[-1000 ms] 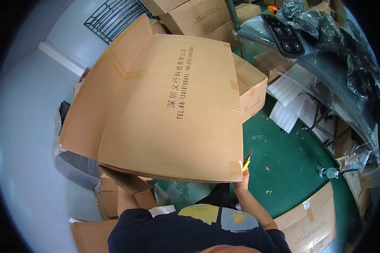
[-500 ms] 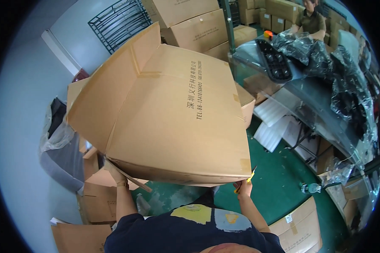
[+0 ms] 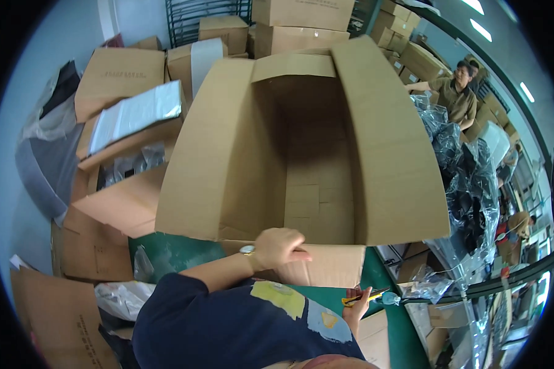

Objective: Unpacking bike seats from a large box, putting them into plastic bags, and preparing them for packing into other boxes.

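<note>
While the left hand (image 3: pixel 280 249) rests curled on the carton flap (image 3: pixel 329 265), forearm (image 3: pixel 218 272) slanting, grip unclear, right hand (image 3: pixel 356 312) clasping yellow cutter (image 3: pixel 349 302).

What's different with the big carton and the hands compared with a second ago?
The large carton has turned: its open side now faces the camera, where its closed printed side showed before. The left hand has moved rightward from the carton's left corner to its near flap. The right hand sits lower, below that flap; contact is unclear. It still grips the yellow tool.
</note>
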The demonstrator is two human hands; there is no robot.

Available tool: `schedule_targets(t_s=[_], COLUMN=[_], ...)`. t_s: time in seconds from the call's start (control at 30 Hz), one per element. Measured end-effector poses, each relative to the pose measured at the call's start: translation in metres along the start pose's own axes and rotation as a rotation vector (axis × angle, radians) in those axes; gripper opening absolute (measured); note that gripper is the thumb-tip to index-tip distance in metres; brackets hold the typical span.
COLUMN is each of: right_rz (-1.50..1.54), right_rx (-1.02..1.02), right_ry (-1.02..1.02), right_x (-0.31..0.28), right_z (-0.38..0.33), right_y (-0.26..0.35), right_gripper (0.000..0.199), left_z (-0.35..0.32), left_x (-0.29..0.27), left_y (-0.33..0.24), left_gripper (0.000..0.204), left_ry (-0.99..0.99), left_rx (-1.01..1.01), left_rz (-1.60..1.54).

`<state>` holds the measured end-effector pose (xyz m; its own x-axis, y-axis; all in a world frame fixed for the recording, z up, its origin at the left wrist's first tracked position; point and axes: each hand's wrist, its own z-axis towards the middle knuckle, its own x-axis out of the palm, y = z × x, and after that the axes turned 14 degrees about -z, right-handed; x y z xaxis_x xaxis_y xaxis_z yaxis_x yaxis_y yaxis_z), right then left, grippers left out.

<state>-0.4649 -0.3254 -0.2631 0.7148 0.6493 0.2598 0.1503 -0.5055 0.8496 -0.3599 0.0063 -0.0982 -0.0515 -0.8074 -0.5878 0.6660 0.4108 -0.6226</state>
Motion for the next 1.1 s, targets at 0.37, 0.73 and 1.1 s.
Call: schedule_targets(t_s=[0.37, 0.73, 1.1], right_rz=[-0.15, -0.006, 0.078], right_rx=[0.036, 0.125, 0.252], right_ry=[-0.073, -0.228, -0.274], right_x=[0.002, -0.007, -0.001], right_z=[-0.029, -0.05, -0.031], right_y=[-0.02, -0.037, -0.038], right_gripper=[0.032, 0.028, 0.023], left_z=[-0.007, -0.028, -0.028], left_x=[0.085, 0.101, 0.081], left_y=[0.002, 0.003, 0.009], left_gripper=[0.027, 0.025, 0.03], left_ry=[0.4, 0.455, 0.431], left_rx=[0.118, 0.109, 0.105], left_rz=[-0.006, -0.043, -0.041])
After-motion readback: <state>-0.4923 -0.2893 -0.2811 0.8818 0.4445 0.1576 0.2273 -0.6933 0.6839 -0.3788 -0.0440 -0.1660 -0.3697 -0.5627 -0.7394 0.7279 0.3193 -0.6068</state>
